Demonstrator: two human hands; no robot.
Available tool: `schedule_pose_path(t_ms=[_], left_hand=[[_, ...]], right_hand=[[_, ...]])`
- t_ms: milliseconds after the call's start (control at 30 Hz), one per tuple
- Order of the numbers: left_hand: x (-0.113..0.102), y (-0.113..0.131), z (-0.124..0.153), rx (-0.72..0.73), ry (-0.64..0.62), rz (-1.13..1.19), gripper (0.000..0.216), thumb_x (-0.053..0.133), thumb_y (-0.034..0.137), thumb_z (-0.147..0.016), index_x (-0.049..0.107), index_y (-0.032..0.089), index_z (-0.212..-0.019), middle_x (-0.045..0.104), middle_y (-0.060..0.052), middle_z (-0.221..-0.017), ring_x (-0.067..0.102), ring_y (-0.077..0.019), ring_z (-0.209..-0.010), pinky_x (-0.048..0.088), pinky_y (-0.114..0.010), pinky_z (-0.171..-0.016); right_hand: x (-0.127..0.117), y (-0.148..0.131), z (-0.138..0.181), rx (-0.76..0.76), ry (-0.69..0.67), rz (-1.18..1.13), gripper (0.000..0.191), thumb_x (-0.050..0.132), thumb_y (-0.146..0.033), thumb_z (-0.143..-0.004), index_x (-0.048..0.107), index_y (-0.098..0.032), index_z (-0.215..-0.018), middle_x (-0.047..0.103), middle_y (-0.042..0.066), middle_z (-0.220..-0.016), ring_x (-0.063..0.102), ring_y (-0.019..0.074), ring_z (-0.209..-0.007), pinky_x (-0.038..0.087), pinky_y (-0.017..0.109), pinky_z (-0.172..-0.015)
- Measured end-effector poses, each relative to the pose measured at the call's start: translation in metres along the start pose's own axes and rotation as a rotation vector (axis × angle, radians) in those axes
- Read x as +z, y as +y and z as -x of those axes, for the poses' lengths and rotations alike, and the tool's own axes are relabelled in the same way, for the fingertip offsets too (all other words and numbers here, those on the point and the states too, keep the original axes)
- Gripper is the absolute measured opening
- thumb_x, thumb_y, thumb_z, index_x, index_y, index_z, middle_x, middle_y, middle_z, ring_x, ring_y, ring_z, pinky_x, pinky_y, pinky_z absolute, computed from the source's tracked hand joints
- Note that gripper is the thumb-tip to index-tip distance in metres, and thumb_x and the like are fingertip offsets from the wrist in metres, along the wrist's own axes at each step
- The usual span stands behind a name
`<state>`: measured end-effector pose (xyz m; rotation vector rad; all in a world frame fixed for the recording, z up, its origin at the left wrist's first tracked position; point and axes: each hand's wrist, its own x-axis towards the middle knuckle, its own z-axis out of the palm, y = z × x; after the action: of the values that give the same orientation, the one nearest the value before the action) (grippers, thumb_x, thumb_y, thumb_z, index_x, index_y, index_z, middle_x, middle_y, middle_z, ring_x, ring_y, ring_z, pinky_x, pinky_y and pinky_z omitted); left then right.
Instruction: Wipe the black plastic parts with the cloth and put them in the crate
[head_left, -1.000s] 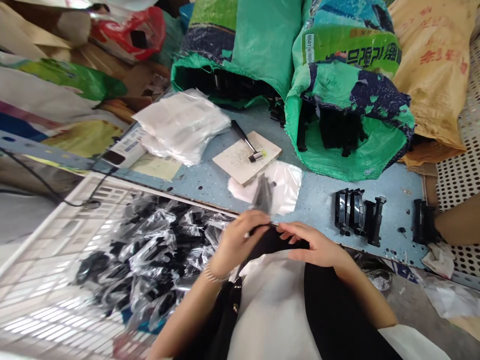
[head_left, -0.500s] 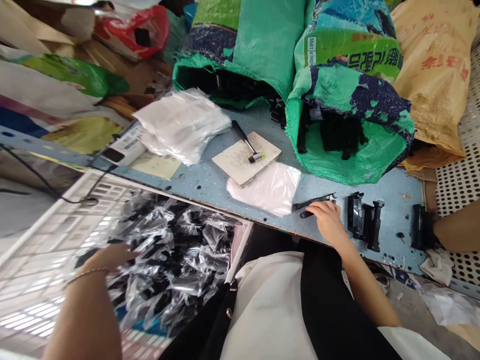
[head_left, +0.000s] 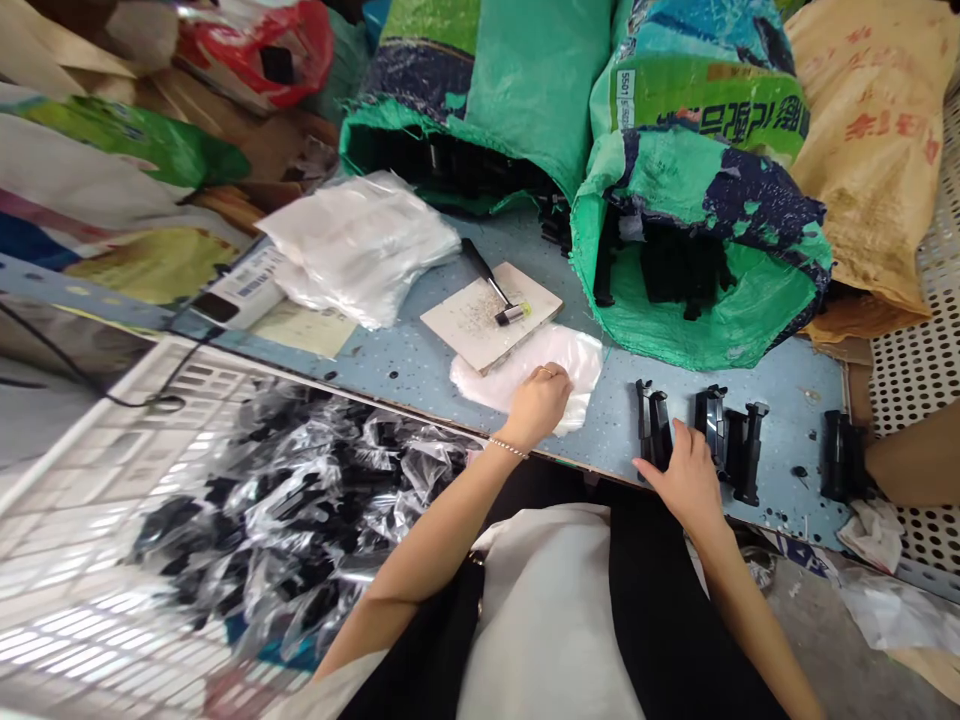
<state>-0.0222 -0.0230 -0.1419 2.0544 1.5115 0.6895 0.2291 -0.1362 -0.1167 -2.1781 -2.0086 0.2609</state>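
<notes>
My left hand (head_left: 538, 402) is on the stack of clear plastic bags (head_left: 581, 365), its fingers curled together at the top bag. A pair of long black plastic parts (head_left: 654, 425) lies side by side on the blue worktop. My right hand (head_left: 686, 475) is just right of this pair, thumb and fingers apart, with the thumb at the near end of the parts. More black plastic parts (head_left: 731, 445) lie close to its right side.
A hammer (head_left: 487, 275) rests on a pale board (head_left: 480, 335). Behind are a bigger pile of plastic bags (head_left: 360, 240) and green sacks (head_left: 697, 340) holding black parts. Left stands a white crate (head_left: 90, 510) with bagged black parts. Another person's arm (head_left: 915, 460) enters at right.
My left hand has moved from above the crate to the plastic bags. My right hand has set the black parts it was touching side by side and spread its fingers, shifting right.
</notes>
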Motion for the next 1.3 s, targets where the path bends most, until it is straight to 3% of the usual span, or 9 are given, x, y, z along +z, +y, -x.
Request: schedule_pose_path(t_ms=[100,167,300,400,700,833,1000,1100,1300], left_hand=[[-0.009,-0.013,0.005,-0.054,0.001,0.172,0.016,0.060,0.016,-0.090,0.068,0.018,-0.076,0.069,-0.007,-0.099,0.066,-0.0186,-0.088,0.055,-0.033,-0.083],[-0.012,-0.015,0.007,-0.112,0.020,0.230,0.015,0.067,0.020,-0.086,0.067,0.018,-0.071,0.067,-0.005,-0.091,0.064,-0.0167,-0.080,0.054,-0.031,-0.076],[-0.010,-0.009,0.005,-0.123,0.042,0.228,0.019,0.063,0.021,-0.088,0.068,0.019,-0.070,0.067,-0.005,-0.093,0.064,-0.0179,-0.085,0.054,-0.032,-0.080],[-0.009,-0.009,0.004,-0.125,0.051,0.263,0.016,0.063,0.015,-0.085,0.069,0.019,-0.071,0.066,-0.005,-0.095,0.065,-0.0179,-0.088,0.055,-0.032,-0.082],[-0.014,-0.010,0.006,-0.161,0.112,0.291,0.011,0.065,0.015,-0.085,0.063,0.019,-0.074,0.064,-0.002,-0.080,0.064,-0.0165,-0.079,0.053,-0.029,-0.074],[-0.030,-0.008,0.019,0.011,0.171,0.074,0.025,0.048,0.006,-0.092,0.069,0.019,-0.097,0.071,-0.010,-0.113,0.068,-0.0214,-0.099,0.056,-0.035,-0.087],[-0.032,-0.005,0.031,0.085,0.111,-0.261,0.049,0.040,0.000,-0.090,0.063,0.014,-0.132,0.062,-0.017,-0.140,0.068,-0.0289,-0.114,0.058,-0.041,-0.094],[-0.020,-0.004,0.036,0.119,0.153,-0.251,0.062,0.039,0.002,-0.091,0.045,0.014,-0.152,0.054,-0.018,-0.151,0.069,-0.0265,-0.117,0.060,-0.036,-0.093],[-0.016,-0.012,0.043,0.187,0.216,-0.161,0.079,0.041,0.001,-0.088,0.022,0.020,-0.163,0.048,-0.017,-0.157,0.060,-0.0266,-0.134,0.060,-0.034,-0.098]], right_hand=[[-0.010,0.005,-0.005,0.156,-0.105,-0.160,0.056,0.064,-0.036,-0.081,0.058,-0.013,-0.132,0.065,0.019,-0.111,0.063,0.0372,-0.105,0.052,0.050,-0.088],[-0.014,-0.001,-0.013,0.198,-0.207,-0.509,0.047,0.061,-0.038,-0.078,0.066,-0.018,-0.121,0.069,0.012,-0.101,0.065,0.0299,-0.091,0.054,0.042,-0.081],[-0.011,-0.028,-0.025,0.249,-0.607,-1.416,0.042,0.058,-0.047,-0.075,0.073,-0.016,-0.100,0.072,0.008,-0.084,0.062,0.0203,-0.067,0.052,0.032,-0.061],[0.000,-0.040,-0.025,0.399,-0.799,-1.758,0.042,0.058,-0.043,-0.076,0.074,-0.013,-0.100,0.075,0.012,-0.090,0.064,0.0182,-0.069,0.054,0.028,-0.060],[0.002,-0.041,-0.020,0.696,-0.997,-2.003,0.057,0.048,-0.045,-0.079,0.068,-0.006,-0.117,0.071,0.009,-0.088,0.055,0.0102,-0.064,0.051,0.013,-0.048],[0.012,-0.046,-0.023,0.819,-1.019,-2.097,0.058,0.047,-0.042,-0.079,0.065,-0.005,-0.119,0.068,0.007,-0.084,0.049,0.0090,-0.059,0.050,0.011,-0.045],[0.014,-0.054,-0.027,0.786,-1.059,-2.219,0.055,0.046,-0.043,-0.084,0.059,-0.009,-0.124,0.066,0.006,-0.087,0.048,0.0092,-0.060,0.052,0.011,-0.044],[0.016,-0.063,-0.033,0.750,-1.120,-2.327,0.056,0.046,-0.042,-0.085,0.055,-0.005,-0.127,0.065,0.007,-0.087,0.049,0.0070,-0.060,0.051,0.008,-0.045],[0.018,-0.062,-0.037,0.616,-1.084,-2.484,0.055,0.046,-0.041,-0.089,0.051,-0.008,-0.132,0.058,0.001,-0.082,0.043,0.0041,-0.050,0.042,0.004,-0.037]])
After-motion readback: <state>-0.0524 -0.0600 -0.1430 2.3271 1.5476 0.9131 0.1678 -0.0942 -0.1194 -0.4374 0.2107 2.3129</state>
